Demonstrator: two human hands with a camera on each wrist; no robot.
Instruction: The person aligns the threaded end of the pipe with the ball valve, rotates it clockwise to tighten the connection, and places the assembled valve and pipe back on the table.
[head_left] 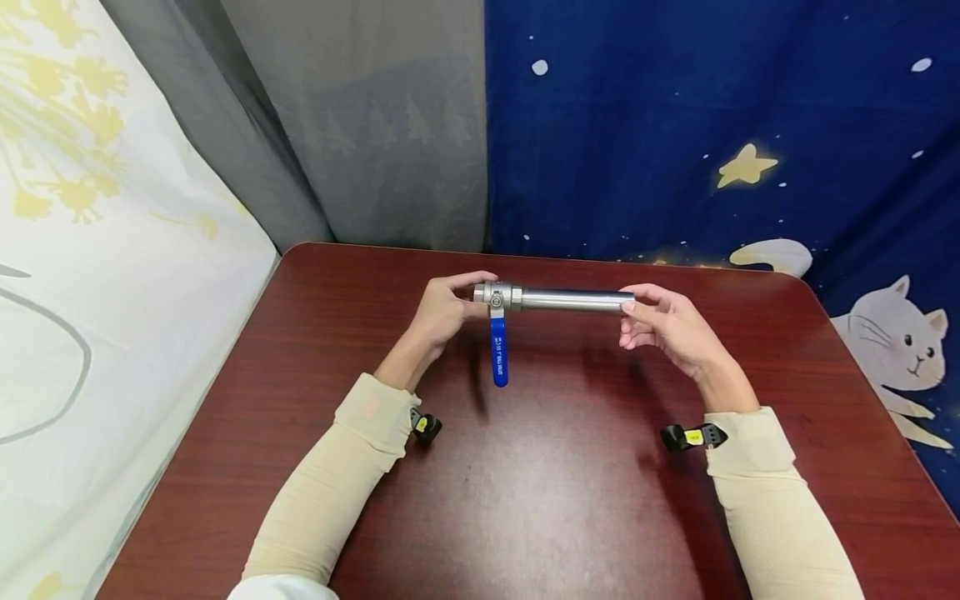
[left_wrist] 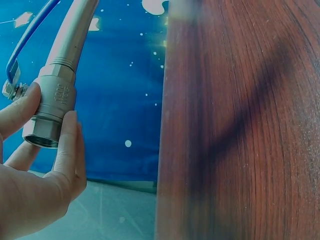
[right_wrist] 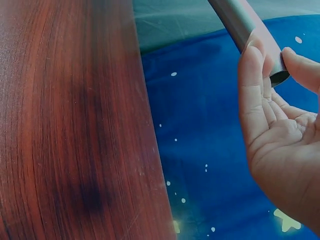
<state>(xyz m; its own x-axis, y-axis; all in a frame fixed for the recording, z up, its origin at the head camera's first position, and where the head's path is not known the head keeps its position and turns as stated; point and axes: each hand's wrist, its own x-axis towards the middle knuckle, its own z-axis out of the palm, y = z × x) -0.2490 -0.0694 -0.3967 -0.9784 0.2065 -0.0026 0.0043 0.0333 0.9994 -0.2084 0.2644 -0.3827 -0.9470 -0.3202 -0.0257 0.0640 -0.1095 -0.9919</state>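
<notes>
Here | left hand point(head_left: 438, 314) pinches valve point(head_left: 504, 293) | right hand point(head_left: 670, 327) pinches pipe point(head_left: 573, 300) (joined, between hands)

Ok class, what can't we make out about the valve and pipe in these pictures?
Head view: smallest lettering on the blue handle, too small to read.
Left wrist view: far end of the pipe, cut off by the top edge.
Left wrist view: inside of the valve, lost in shadow.
Right wrist view: the pipe's side, partly hidden behind fingers.

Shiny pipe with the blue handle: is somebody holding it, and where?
Yes. The left hand holds the metal valve at one end; the right hand pinches the pipe at the other end.
</notes>
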